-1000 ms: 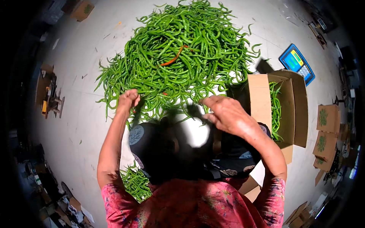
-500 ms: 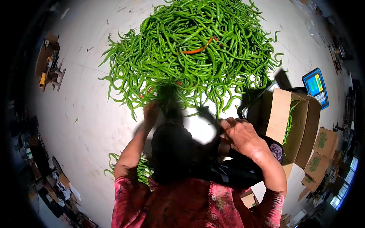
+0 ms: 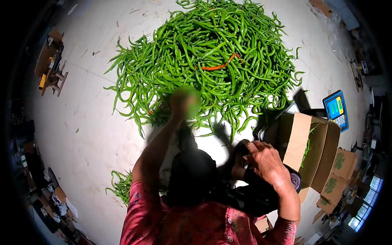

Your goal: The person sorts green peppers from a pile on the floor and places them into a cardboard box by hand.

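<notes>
- The pile of green peppers [image 3: 220, 36] is spreading over the pale floor [image 3: 85, 126] in the far middle of the scene; one red pepper [image 3: 214, 67] is lying across it.
- The left hand [image 3: 182, 103] is reaching to the near edge of this pile. A green blur is overlapping its fingers, so whether the grip is spread or pinching a pepper cannot be told.
- The right hand [image 3: 264, 160] is hovering to the near right, beside the box [image 3: 298, 139]. Its fingers are bending downward and no pepper is showing in it; the underside is hidden, so the state of this grip cannot be told either.
- The box is standing open on the right, with some green peppers [image 3: 306, 154] lying inside; its depth is hidden, so how full it is cannot be told.
- A small heap of peppers [image 3: 121, 188] is lying apart at the near left, partly hidden by the left sleeve [image 3: 141, 210].
- A blue keypad display [image 3: 336, 110] is standing just beyond the box.
- Judging by these amounts, the handling is appearing only partly done: some peppers are lying boxed or set apart, while far more are remaining in the pile.
</notes>
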`<state>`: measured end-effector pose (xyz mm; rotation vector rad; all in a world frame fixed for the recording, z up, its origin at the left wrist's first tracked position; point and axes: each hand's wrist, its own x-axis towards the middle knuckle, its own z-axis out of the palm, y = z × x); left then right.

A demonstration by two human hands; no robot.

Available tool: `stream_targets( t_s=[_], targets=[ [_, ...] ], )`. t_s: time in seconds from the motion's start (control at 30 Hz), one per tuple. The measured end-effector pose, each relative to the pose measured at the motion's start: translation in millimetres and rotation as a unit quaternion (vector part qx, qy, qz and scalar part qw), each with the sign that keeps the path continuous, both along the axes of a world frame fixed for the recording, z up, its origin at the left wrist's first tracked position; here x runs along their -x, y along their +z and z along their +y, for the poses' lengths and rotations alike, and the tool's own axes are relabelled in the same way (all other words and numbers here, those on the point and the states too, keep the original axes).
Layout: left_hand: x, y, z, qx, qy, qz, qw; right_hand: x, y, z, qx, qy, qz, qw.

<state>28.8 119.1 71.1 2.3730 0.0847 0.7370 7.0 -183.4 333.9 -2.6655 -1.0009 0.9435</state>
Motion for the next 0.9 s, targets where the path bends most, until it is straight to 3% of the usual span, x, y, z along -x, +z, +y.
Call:
stream_targets(
  t_s=[0.13, 0.17, 0.2, 0.23, 0.33, 0.37, 0.47, 0.5, 0.53, 0.57, 0.6, 0.63, 0.7, 0.8, 0.9],
  targets=[
    [-7.4, -78.9, 5.0, 0.017, 0.019, 0.021, 0.999, 5.2, -3.4, -0.7, 0.002, -0.018, -0.010, 1.000],
    [-3.8, -93.8, 2.9, 0.127, 0.035, 0.103, 0.986, 4.8, -3.1, -0.3, -0.002, -0.022, -0.009, 1.000],
    [1.8, -98.4, 2.6, 0.234, 0.053, 0.183, 0.953, 4.8, -3.0, 1.6, -0.008, -0.022, -0.006, 1.000],
    [7.8, -87.8, -1.4, 0.293, 0.013, 0.143, 0.945, 5.1, 3.5, 4.9, 0.022, -0.021, -0.002, 1.000],
    [25.5, -18.7, -18.0, 0.387, -0.028, 0.097, 0.916, 3.9, -2.1, 6.1, 0.029, -0.031, 0.011, 0.999],
    [35.2, -13.1, -14.9, 0.396, -0.029, 0.137, 0.908, 2.9, -2.0, 7.4, 0.030, -0.021, 0.012, 0.999],
    [58.8, -42.9, 6.7, 0.430, 0.015, 0.148, 0.891, 1.8, -5.5, 9.9, 0.029, -0.010, 0.010, 0.999],
    [69.7, -75.2, 23.6, 0.506, 0.048, 0.171, 0.844, 1.6, -5.5, 11.5, 0.028, -0.009, 0.012, 0.999],
    [74.2, -73.9, 37.3, 0.329, 0.050, 0.137, 0.933, 1.5, -4.9, 13.1, 0.027, -0.009, 0.015, 0.999],
    [77.7, -73.2, 49.9, 0.138, 0.050, 0.099, 0.984, 1.5, -4.6, 14.6, 0.026, -0.010, 0.018, 0.999],
    [79.1, -71.9, 62.0, -0.059, 0.047, 0.059, 0.995, 1.2, -4.7, 15.2, 0.025, -0.005, 0.018, 1.000],
    [78.3, -73.3, 74.6, 0.092, 0.070, 0.120, 0.986, 1.0, -4.5, 14.9, 0.025, 0.000, 0.017, 1.000],
    [74.3, -77.8, 100.3, 0.382, 0.112, 0.228, 0.889, -1.2, -1.1, 19.0, 0.028, 0.003, 0.015, 0.999],
    [75.7, -84.1, 134.2, 0.101, 0.271, 0.153, 0.945, -1.8, -9.1, 15.1, 0.026, -0.006, 0.017, 0.999],
    [81.3, -76.9, 181.1, 0.032, 0.272, 0.181, 0.945, -1.3, -15.7, 14.8, 0.020, -0.021, 0.009, 1.000]
  ],
)
